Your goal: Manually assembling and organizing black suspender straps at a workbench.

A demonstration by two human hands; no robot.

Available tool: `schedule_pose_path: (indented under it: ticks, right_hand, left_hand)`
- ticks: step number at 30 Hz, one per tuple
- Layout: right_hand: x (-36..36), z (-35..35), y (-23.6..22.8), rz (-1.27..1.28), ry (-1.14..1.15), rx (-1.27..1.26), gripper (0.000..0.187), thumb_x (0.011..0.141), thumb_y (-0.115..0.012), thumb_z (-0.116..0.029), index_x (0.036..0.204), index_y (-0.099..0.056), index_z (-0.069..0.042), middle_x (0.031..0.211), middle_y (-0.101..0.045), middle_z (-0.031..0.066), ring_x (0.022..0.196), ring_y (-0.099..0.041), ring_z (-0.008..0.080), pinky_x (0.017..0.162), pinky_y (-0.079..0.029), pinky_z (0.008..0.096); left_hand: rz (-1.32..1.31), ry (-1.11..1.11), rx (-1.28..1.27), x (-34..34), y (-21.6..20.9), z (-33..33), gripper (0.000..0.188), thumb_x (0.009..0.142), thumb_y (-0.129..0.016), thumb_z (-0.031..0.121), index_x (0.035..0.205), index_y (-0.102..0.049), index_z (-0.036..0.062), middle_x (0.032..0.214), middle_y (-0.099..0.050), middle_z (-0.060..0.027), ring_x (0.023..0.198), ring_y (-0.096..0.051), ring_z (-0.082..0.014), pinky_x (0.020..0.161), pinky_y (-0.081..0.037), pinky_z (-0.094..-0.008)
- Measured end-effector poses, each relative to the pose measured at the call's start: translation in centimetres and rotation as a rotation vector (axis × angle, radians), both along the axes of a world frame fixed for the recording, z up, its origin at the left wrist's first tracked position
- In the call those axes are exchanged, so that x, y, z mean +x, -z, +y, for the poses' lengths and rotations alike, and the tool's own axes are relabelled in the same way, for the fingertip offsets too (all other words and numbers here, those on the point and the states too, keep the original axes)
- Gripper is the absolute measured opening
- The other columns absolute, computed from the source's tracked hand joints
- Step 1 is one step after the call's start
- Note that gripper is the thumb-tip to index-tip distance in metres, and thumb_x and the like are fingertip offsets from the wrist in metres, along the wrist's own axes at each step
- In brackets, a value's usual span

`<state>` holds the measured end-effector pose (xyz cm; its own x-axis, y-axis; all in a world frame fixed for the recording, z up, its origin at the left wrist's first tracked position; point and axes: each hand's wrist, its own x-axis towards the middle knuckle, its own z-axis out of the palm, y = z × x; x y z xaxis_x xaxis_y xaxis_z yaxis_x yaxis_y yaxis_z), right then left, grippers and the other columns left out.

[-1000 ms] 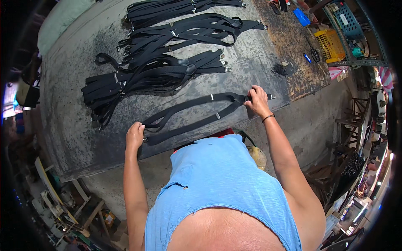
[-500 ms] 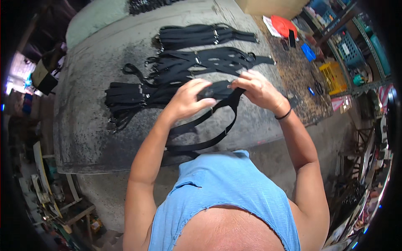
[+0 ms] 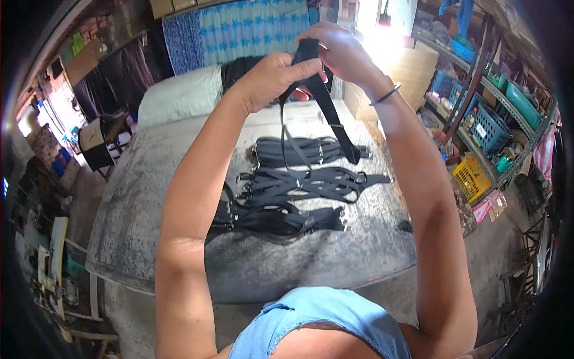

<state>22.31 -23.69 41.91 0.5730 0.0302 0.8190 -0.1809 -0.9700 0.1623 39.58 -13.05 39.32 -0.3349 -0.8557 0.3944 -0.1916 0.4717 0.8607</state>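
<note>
1. The black suspenders (image 3: 326, 107) are up in the air over the gray desk (image 3: 149, 191), and their long bands hang down.
2. The left hand (image 3: 272, 81) has its fingers closed on the suspenders, with the thumb pressed on the band.
3. The right hand (image 3: 345, 58) is just beside it, a bit higher. Its fingers are bent in and hold the top of the band. They are blurry, so I can't tell how tight they squeeze.
4. Three piles of black straps lie on the desk: a far pile (image 3: 284, 152), a middle pile (image 3: 317, 185) and a near pile (image 3: 272, 220).
5. To hold it well, I think both hands should pinch firmly and make the band lie flat, with no twist.
6. The hanging ends could catch on the metal clips in the piles, so lifting them a little high seems smart.
</note>
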Motion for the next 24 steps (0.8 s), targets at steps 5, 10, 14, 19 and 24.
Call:
schedule_pose_path:
  ticks: [5, 10, 14, 19, 24]
  right_hand:
    - [-0.3, -0.7, -5.6, -0.026, 0.036, -0.124, 0.042, 0.075, -0.059, 0.014, 0.114, -0.065, 0.0, 0.099, -0.064, 0.0143, 0.07, -0.067, 0.0255, 0.06, -0.053, 0.0322]
    - [-1.6, -0.3, -9.3, -0.085, 0.098, -0.051, 0.04, 0.076, -0.061, 0.011, 0.114, -0.066, 0.0, 0.093, -0.066, 0.0161, 0.07, -0.067, 0.0254, 0.059, -0.052, 0.033]
    - [-1.4, 0.1, -10.7, -0.056, 0.098, 0.046, 0.036, 0.075, -0.064, 0.007, 0.11, -0.068, -0.001, 0.076, -0.068, 0.0168, 0.07, -0.07, 0.0317, 0.063, -0.055, 0.0371]
    - [-0.8, 0.6, -11.4, -0.007, 0.155, 0.044, 0.036, 0.074, -0.062, 0.012, 0.107, -0.068, -0.002, 0.077, -0.065, 0.0127, 0.065, -0.069, 0.0253, 0.06, -0.054, 0.033]
    - [-0.2, 0.1, -11.4, -0.027, 0.102, -0.212, 0.033, 0.077, -0.053, 0.014, 0.102, -0.067, -0.002, 0.094, -0.066, 0.0141, 0.08, -0.07, 0.025, 0.065, -0.054, 0.0312]
  left_hand:
    - [-0.033, -0.095, -0.158, -0.4, -5.4, -1.5, 0.046, 0.094, -0.063, 0.048, 0.115, -0.068, 0.0071, 0.099, -0.071, -0.003, 0.094, -0.067, -0.013, 0.077, -0.053, -0.0283]
    - [-0.031, -0.142, -0.263, -2.6, -9.2, -2.4, 0.042, 0.094, -0.062, 0.048, 0.11, -0.068, 0.0095, 0.095, -0.072, -0.003, 0.089, -0.068, -0.0131, 0.078, -0.053, -0.0288]
    - [0.013, -0.111, -0.284, -2.7, -9.9, -2.5, 0.041, 0.094, -0.062, 0.047, 0.102, -0.067, 0.0073, 0.089, -0.071, -0.0059, 0.085, -0.068, -0.015, 0.079, -0.054, -0.0305]
    - [0.022, -0.121, -0.266, -2.6, -10.0, -2.1, 0.041, 0.096, -0.061, 0.045, 0.1, -0.067, 0.0051, 0.09, -0.071, -0.0087, 0.085, -0.069, -0.0168, 0.08, -0.054, -0.0311]
    - [0.152, 0.011, -0.205, -3.0, -9.0, 0.4, 0.059, 0.091, -0.059, 0.061, 0.102, -0.065, 0.0041, 0.094, -0.071, -0.0108, 0.091, -0.072, -0.0205, 0.082, -0.058, -0.0349]
